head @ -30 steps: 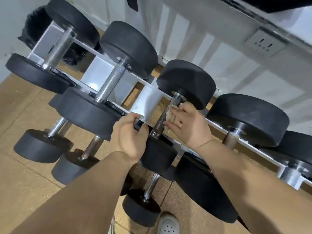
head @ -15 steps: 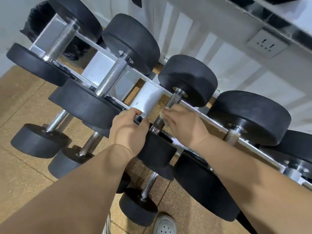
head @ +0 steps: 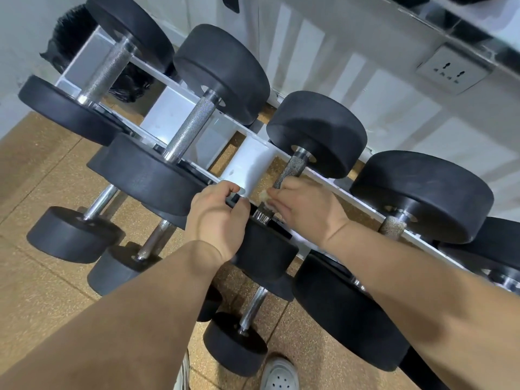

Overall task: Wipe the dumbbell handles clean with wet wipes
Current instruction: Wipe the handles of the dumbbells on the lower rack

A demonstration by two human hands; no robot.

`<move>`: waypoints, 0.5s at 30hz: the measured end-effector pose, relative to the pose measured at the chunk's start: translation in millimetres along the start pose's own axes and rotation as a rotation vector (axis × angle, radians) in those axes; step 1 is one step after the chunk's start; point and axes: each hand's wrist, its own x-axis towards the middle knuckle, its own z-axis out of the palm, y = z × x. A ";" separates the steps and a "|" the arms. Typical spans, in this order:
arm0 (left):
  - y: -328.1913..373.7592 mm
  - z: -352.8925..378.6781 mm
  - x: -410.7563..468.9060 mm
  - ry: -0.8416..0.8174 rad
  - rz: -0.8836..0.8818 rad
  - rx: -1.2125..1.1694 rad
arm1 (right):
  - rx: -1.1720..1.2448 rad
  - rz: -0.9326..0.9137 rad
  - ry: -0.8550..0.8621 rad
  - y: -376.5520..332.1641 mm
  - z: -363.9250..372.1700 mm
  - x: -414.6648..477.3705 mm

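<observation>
R hand (head: 305,208) is curled over the near end of the 3rd dumbbell's handle (head: 292,168) on the top rack (head: 253,161), fingers closed w/ a pale wet wipe (head: 264,196) bunched under the fingertips; only a scrap of it shows, so can't tell if it wraps fully round the bar. L hand (head: 218,218) sits just beside it, to its left, fingers hooked over the near black head (head: 264,249) of the same dumbbell and the rack rail, looks like bracing, closed grip, not on the handle itself. Key geometry: handle long axis runs diagonal, from the near head up and right to the far head (head: 318,133). Bare knurled steel shows only beyond the R hand toward the far head; the stretch under the hand is hidden. So my read: next stroke goes along that axis, away from the body, R hand sliding toward the far head while L keeps the weight from rolling. R is the nearer hand to the uncleaned part, L has no reach w/o letting go. Neighbour handles, 2nd (head: 191,128) and 4th (head: 392,225), lie parallel, well clear of both hands. Risk, judged: knurl could snag or shred the wipe.
</observation>
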 end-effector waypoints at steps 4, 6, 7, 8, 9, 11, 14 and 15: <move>-0.5 -0.7 0.8 -0.022 -0.002 0.020 | -0.109 0.179 0.126 11.8 -18.0 21.3; -1.5 -0.5 1.4 -0.029 -0.003 0.015 | -0.090 0.259 0.165 10.6 -19.7 20.1; -1.9 -0.2 1.3 -0.033 0.000 0.010 | -0.096 0.226 0.131 5.4 -13.0 15.2; -2.1 0.0 1.2 -0.033 0.007 0.006 | -0.133 0.151 0.074 -2.7 -7.2 9.0; -2.2 0.1 1.0 -0.032 0.012 -0.002 | -0.134 0.048 0.033 -7.0 1.8 1.6; -1.8 0.3 1.1 -0.029 0.010 -0.024 | -0.111 -0.049 -0.028 -6.3 4.6 -3.3; -3.5 0.7 2.2 -0.041 0.008 -0.038 | -0.111 0.079 0.122 13.4 -5.4 7.1; -4.1 0.7 2.4 -0.047 0.014 -0.037 | -0.033 0.201 0.184 18.5 -9.0 8.7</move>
